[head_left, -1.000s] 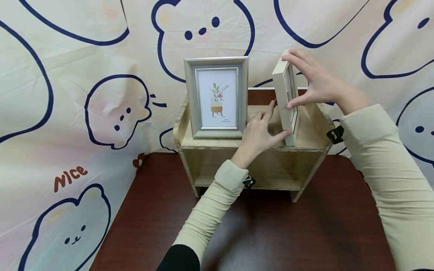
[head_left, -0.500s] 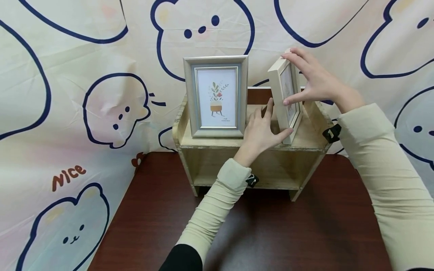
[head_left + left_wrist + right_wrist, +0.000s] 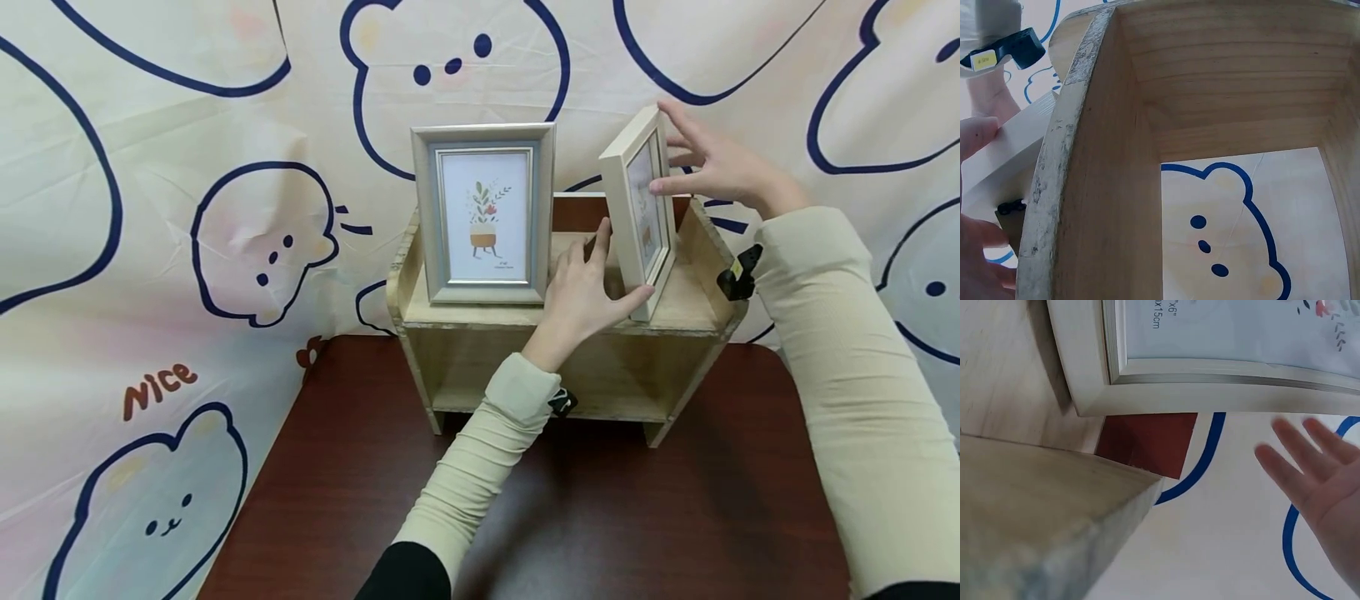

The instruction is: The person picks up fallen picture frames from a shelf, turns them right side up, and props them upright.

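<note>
A cream picture frame (image 3: 624, 225) stands turned sideways on the right half of the wooden shelf's top (image 3: 480, 315). My left hand (image 3: 577, 300) holds its lower part, thumb at the front bottom edge and the other fingers toward the back. In the left wrist view, the thumb meets the frame's edge (image 3: 1013, 147), with fingers behind. My right hand (image 3: 723, 171) is at the frame's upper right side. The right wrist view shows its fingers (image 3: 1310, 459) straight and spread beside the frame's border (image 3: 1210, 399).
A second picture frame (image 3: 418, 208), silver-grey with a potted-plant print, stands upright on the shelf's left half. The shelf has raised side panels (image 3: 716, 250) and rests on a dark red-brown table (image 3: 600, 517). A bear-patterned cloth (image 3: 300, 125) hangs behind.
The right-hand frame has turned so more of its picture faces forward. My right hand has shifted from its top to its right side, fingers loosening. The left hand has barely moved.
</note>
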Tool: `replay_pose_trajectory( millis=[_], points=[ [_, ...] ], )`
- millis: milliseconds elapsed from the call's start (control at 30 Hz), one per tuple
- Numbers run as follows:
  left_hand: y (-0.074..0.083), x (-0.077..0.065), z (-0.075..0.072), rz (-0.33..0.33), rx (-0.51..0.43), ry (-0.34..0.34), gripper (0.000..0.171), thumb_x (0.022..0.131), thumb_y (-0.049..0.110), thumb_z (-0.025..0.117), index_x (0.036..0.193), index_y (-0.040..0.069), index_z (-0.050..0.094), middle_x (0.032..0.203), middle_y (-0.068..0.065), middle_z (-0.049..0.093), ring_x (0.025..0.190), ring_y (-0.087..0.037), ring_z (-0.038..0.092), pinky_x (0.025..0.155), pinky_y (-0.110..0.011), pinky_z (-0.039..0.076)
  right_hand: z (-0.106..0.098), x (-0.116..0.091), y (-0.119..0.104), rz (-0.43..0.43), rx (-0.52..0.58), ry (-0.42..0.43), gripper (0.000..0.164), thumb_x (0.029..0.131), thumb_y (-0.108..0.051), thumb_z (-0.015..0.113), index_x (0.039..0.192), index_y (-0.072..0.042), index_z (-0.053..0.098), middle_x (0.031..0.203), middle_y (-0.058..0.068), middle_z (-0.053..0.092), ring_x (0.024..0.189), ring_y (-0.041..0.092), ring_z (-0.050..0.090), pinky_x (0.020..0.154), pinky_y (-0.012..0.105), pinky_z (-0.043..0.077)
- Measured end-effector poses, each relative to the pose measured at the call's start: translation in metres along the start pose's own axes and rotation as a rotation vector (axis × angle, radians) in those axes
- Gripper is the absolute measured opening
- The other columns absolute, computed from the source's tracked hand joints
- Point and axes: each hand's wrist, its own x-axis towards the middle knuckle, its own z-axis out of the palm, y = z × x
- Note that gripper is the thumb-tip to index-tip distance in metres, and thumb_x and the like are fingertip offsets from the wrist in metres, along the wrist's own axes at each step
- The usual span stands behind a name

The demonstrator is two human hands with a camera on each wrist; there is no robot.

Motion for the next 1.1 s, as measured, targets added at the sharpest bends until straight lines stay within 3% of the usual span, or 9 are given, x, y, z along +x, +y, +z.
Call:
replay_pose_trajectory(
  millis=[300,500,600,667,767,833,900,1000,1100],
  points=[
    [0.002,0.001,0.002,-0.009,-0.025,-0.02,0.097,0.078,0.065,0.052,0.147,0.02,0.001,0.141,-0.013,0.028,0.126,-0.027,0.032,0.095,-0.038,0.04,-0.001,-0.004,0.001,0.06,0.012,0.041,0.09,0.084,-0.018,0.064,0.143,-0.045,0.002,0.149,0.02,0.005,0.126,0.05,0.023,0.095,0.068,0.021],
    [0.002,-0.002,0.003,-0.036,-0.13,-0.021,0.094,0.079,0.059,0.055,0.148,0.021,0.004,0.15,-0.012,0.011,0.137,-0.028,0.01,0.106,-0.043,0.023,-0.002,-0.009,-0.001,0.052,-0.038,0.064,0.084,0.084,-0.022,0.064,0.143,-0.045,0.007,0.148,0.021,0.011,0.123,0.051,0.028,0.091,0.068,0.026],
    [0.001,-0.006,0.005,-0.024,-0.197,0.057,0.091,0.079,0.054,0.059,0.147,0.016,0.012,0.15,-0.013,0.011,0.137,-0.027,0.008,0.109,-0.042,0.015,-0.002,-0.011,-0.001,0.065,-0.057,0.063,0.083,0.085,-0.024,0.062,0.142,-0.046,0.006,0.142,0.029,0.022,0.12,0.052,0.033,0.091,0.068,0.027],
    [0.001,-0.009,0.007,0.001,-0.244,0.136,0.09,0.078,0.049,0.063,0.147,0.012,0.017,0.149,-0.014,0.016,0.136,-0.027,0.013,0.108,-0.041,0.018,-0.003,-0.012,-0.002,0.075,-0.057,0.062,0.082,0.086,-0.024,0.062,0.142,-0.047,0.006,0.139,0.031,0.026,0.119,0.052,0.034,0.091,0.067,0.028],
    [0.001,-0.013,0.011,0.082,-0.343,0.278,0.087,0.077,0.036,0.07,0.144,0.005,0.024,0.143,-0.016,0.03,0.132,-0.026,0.028,0.105,-0.036,0.028,-0.005,-0.015,-0.001,0.08,-0.054,0.058,0.082,0.087,-0.021,0.061,0.142,-0.045,0.005,0.138,0.031,0.028,0.117,0.052,0.036,0.091,0.063,0.033],
    [0.001,-0.014,0.014,0.146,-0.472,0.333,0.085,0.077,0.025,0.072,0.143,0.001,0.024,0.14,-0.017,0.035,0.126,-0.024,0.037,0.099,-0.03,0.037,-0.007,-0.017,0.0,0.08,-0.051,0.058,0.082,0.087,-0.018,0.06,0.143,-0.043,0.005,0.138,0.031,0.027,0.118,0.051,0.036,0.09,0.059,0.037],
    [0.001,-0.014,0.016,0.195,-0.644,0.338,0.084,0.077,0.012,0.072,0.144,0.001,0.022,0.139,-0.017,0.036,0.118,-0.022,0.047,0.09,-0.023,0.044,-0.008,-0.019,0.001,0.082,-0.058,0.058,0.083,0.087,-0.016,0.06,0.143,-0.042,0.005,0.137,0.031,0.028,0.118,0.05,0.036,0.09,0.057,0.039],
    [0.0,-0.014,0.018,0.209,-0.873,0.291,0.087,0.077,-0.002,0.069,0.146,0.005,0.017,0.141,-0.016,0.034,0.108,-0.023,0.056,0.077,-0.016,0.048,-0.009,-0.022,0.002,0.081,-0.067,0.063,0.084,0.087,-0.014,0.061,0.143,-0.043,0.005,0.137,0.03,0.03,0.117,0.05,0.037,0.091,0.058,0.036],
    [-0.001,-0.015,0.016,0.194,-0.964,0.245,0.088,0.077,-0.007,0.066,0.146,0.008,0.014,0.14,-0.017,0.036,0.103,-0.027,0.059,0.075,-0.017,0.05,-0.01,-0.024,0.003,0.071,-0.064,0.066,0.088,0.085,-0.01,0.063,0.142,-0.044,0.006,0.139,0.029,0.027,0.117,0.051,0.036,0.093,0.064,0.03]
  ],
)
